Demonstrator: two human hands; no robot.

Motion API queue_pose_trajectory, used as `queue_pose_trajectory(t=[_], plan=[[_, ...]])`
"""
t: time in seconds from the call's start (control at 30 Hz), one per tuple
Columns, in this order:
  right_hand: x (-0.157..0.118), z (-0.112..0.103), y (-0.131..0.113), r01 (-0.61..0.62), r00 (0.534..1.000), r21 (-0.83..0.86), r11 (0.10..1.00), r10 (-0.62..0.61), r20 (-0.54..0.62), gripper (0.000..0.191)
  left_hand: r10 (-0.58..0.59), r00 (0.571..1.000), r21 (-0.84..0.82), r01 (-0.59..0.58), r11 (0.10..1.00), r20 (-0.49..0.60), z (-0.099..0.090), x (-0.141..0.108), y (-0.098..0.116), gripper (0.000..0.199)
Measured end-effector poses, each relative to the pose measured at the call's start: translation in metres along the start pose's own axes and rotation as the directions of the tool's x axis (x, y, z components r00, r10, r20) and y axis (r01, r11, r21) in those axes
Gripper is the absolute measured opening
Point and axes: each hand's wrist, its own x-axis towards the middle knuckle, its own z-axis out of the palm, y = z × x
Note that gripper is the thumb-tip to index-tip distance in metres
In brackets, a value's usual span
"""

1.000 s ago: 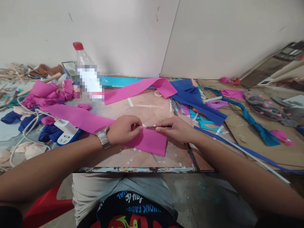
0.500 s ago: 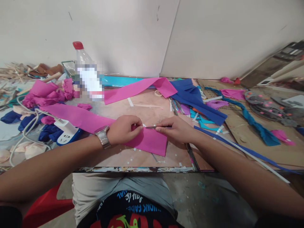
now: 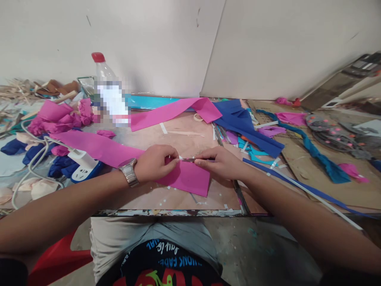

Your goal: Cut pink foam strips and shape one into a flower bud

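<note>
A long pink strip (image 3: 190,176) of cloth or crepe paper lies across the table, passing beneath my left hand (image 3: 157,162). That hand, with a metal watch on the wrist, has its thumb and forefinger pinched together over the strip. A small whitish bit shows at its fingertips; I cannot make out what it pinches. Opposite, my right hand (image 3: 218,162) is closed around slim dark tweezers (image 3: 188,160). Their tip points left and reaches the left fingertips, just above the strip's upper edge.
A power strip (image 3: 85,169) with a white cable lies left, among pink and blue bunches. Behind stand a red-capped bottle (image 3: 104,69) and a tape ring (image 3: 198,117). Blue strips (image 3: 247,127), a cardboard sheet (image 3: 300,167) and a white stick (image 3: 315,196) are on the right.
The tweezers have shifted very slightly at the left fingertips, and their prongs catch more light. Both hands and the pink strip stay practically in place.
</note>
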Motion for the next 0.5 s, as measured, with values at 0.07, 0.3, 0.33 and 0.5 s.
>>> queue_pose_trajectory(t=[0.07,0.3,0.33,0.5], plan=[[0.0001,0.0003,0.0,-0.002,1.0,0.007,1.0,0.002,0.01,0.039,0.001,1.0,0.001,-0.001,1.0,-0.001,0.0,-0.0001,0.0003,0.015],[0.0,0.0006,-0.0011,-0.002,1.0,0.018,1.0,0.001,0.017,0.04,0.004,1.0,0.001,-0.004,1.0,-0.004,0.0003,-0.0001,0.0001,0.015],[0.0,0.0006,-0.0015,-0.001,1.0,0.019,1.0,0.001,0.017,0.04,0.007,1.0,0.001,-0.007,1.0,-0.006,0.0004,-0.0001,0.0,0.015],[0.0007,0.0008,-0.0033,0.012,1.0,0.021,1.0,-0.012,0.017,0.04,0.011,1.0,-0.004,-0.011,1.0,-0.01,0.0008,-0.0003,-0.0001,0.015]])
